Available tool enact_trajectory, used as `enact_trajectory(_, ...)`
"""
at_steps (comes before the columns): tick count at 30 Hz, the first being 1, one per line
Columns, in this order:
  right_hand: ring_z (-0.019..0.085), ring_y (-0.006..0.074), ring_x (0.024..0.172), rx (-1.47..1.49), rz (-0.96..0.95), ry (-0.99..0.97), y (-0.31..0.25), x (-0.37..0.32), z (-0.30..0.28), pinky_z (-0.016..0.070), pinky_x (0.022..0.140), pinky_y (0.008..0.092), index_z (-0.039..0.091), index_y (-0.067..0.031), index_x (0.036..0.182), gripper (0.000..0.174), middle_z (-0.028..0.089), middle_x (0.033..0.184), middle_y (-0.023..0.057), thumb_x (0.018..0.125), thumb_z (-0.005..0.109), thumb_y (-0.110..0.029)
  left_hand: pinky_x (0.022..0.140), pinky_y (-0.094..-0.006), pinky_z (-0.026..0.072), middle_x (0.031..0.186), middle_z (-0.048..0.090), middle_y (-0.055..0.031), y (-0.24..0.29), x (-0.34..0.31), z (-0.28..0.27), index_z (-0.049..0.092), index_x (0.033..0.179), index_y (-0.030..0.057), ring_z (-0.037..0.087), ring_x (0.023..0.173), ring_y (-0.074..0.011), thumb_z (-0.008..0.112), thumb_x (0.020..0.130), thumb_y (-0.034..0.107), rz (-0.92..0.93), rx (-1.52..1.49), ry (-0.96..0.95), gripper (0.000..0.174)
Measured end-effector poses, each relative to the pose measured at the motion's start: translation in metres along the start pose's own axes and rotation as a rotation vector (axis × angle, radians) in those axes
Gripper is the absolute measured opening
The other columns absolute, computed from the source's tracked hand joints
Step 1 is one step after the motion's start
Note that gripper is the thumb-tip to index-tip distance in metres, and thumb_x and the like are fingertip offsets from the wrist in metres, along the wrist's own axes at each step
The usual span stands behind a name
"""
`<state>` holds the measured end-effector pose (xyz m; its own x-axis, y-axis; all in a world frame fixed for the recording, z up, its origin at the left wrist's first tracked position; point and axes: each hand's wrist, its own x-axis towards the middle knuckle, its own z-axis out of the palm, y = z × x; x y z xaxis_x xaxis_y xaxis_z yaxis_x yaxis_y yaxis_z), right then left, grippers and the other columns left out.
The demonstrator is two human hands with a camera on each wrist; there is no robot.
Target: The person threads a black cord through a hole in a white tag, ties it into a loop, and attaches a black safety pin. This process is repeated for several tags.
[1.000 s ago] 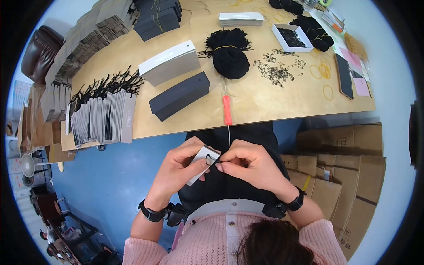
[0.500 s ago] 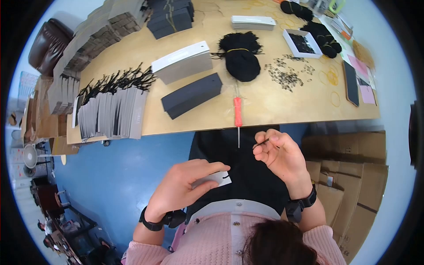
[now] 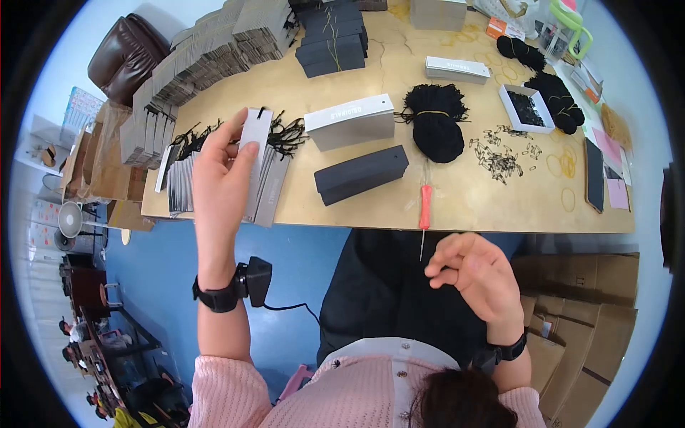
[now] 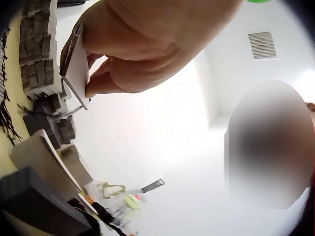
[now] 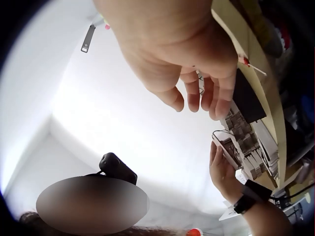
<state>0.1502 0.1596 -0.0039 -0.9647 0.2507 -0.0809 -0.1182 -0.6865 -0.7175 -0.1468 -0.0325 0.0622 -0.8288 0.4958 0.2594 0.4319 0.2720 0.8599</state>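
Observation:
My left hand (image 3: pixel 227 167) grips a pale grey hang tag (image 3: pixel 255 132) between thumb and fingers, with a bit of black cord at its top hole. It is held over a row of grey hang tags (image 3: pixel 272 187) whose black cords (image 3: pixel 287 135) spread out behind them. In the left wrist view the tag (image 4: pixel 78 73) appears edge-on with dark cord trailing from it. My right hand (image 3: pixel 478 274) hovers above the lap near the table's front edge, its fingers loosely bent. No held thing shows clearly between them. Closest to it lies a red-handled tool (image 3: pixel 426 203) with a thin metal shaft.
On the table (image 3: pixel 342 214) stand a white-topped tag stack (image 3: pixel 349 125) and a dark tag stack (image 3: pixel 362 175). Behind are a black cord bundle (image 3: pixel 437 132), loose pins (image 3: pixel 501 160), a white box (image 3: pixel 526 109) and a phone (image 3: pixel 594 175). Cardboard boxes (image 3: pixel 571 285) stand at right.
My left hand has carried the tag from over the lap up to the tag row at left. The right hand has parted from the tag; the small dark thing in its fingers no longer shows.

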Motion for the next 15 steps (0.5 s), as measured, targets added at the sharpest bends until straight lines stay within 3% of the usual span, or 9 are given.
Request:
enact_trajectory(2,0.069,0.0231,0.102,0.022,0.013,0.026,0.002,-0.006,-0.004,0.0563,0.089,0.0344,0.062,0.0040,0.115,0.025,0.065,0.113,0.0135,0.100,0.060,-0.016,0.080,-0.0275,0.0492,0.108,0.062,-0.0087,-0.027,0.003,0.011,0.059,0.134,0.0009,0.059,0.090,-0.0153,0.059,0.090,-0.005,0.015,0.088,0.046,0.044)
enact_trajectory(4,0.069,0.0210,0.098,-0.035,0.047,0.040,0.006,-0.010,-0.012,0.0562,0.087,0.0329,0.064,0.0036,0.113,0.022,0.067,0.108,0.0118,0.100,0.060,-0.014,0.086,-0.0336,0.0491,0.117,0.058,-0.0163,-0.050,-0.011,0.022,0.059,0.134,-0.0001,0.058,0.095,-0.0267,0.060,0.087,-0.006,0.189,0.611,0.068,0.047)
enact_trajectory(7,0.068,0.0181,0.092,-0.104,0.067,0.068,0.001,-0.007,-0.011,0.0547,0.082,0.0301,0.064,0.0034,0.111,0.020,0.067,0.104,0.0090,0.099,0.061,-0.013,0.092,-0.0398,0.0456,0.120,0.054,-0.0182,-0.081,-0.025,0.041,0.061,0.132,0.0020,0.052,0.101,-0.0341,0.062,0.084,-0.007,0.228,0.746,0.135,0.049)
enact_trajectory(9,0.068,0.0173,0.091,-0.173,0.071,0.066,-0.006,0.001,-0.009,0.0540,0.081,0.0293,0.065,0.0036,0.111,0.020,0.067,0.104,0.0081,0.099,0.062,-0.012,0.094,-0.0410,0.0439,0.122,0.054,-0.0168,-0.084,-0.030,0.038,0.063,0.131,0.0037,0.050,0.104,-0.0339,0.063,0.083,-0.006,0.238,0.812,0.146,0.049)
enact_trajectory(12,0.066,0.0143,0.087,-0.437,0.022,0.133,-0.017,0.023,-0.001,0.0521,0.076,0.0287,0.067,0.0013,0.107,0.015,0.066,0.100,0.0070,0.097,0.064,-0.009,0.096,-0.0444,0.0407,0.124,0.055,-0.0139,-0.090,-0.031,0.032,0.066,0.129,0.0079,0.046,0.109,-0.0349,0.065,0.082,-0.006,0.217,0.815,0.162,0.049)
enact_trajectory(14,0.065,0.0167,0.085,-1.210,-0.369,0.301,-0.022,0.045,-0.002,0.0514,0.070,0.0305,0.069,-0.0028,0.102,0.010,0.064,0.094,0.0063,0.093,0.067,-0.006,0.096,-0.0434,0.0411,0.126,0.055,-0.0136,-0.099,-0.030,0.030,0.066,0.129,0.0082,0.047,0.108,-0.0343,0.066,0.082,-0.004,0.206,0.828,0.186,0.049)
enact_trajectory(15,0.065,0.0167,0.085,-1.216,-0.369,0.308,-0.021,0.057,-0.008,0.0514,0.070,0.0305,0.069,-0.0028,0.102,0.010,0.064,0.094,0.0063,0.093,0.067,-0.006,0.096,-0.0442,0.0409,0.126,0.055,-0.0136,-0.099,-0.029,0.029,0.066,0.130,0.0096,0.047,0.109,-0.0336,0.066,0.084,-0.001,0.190,0.853,0.176,0.047)
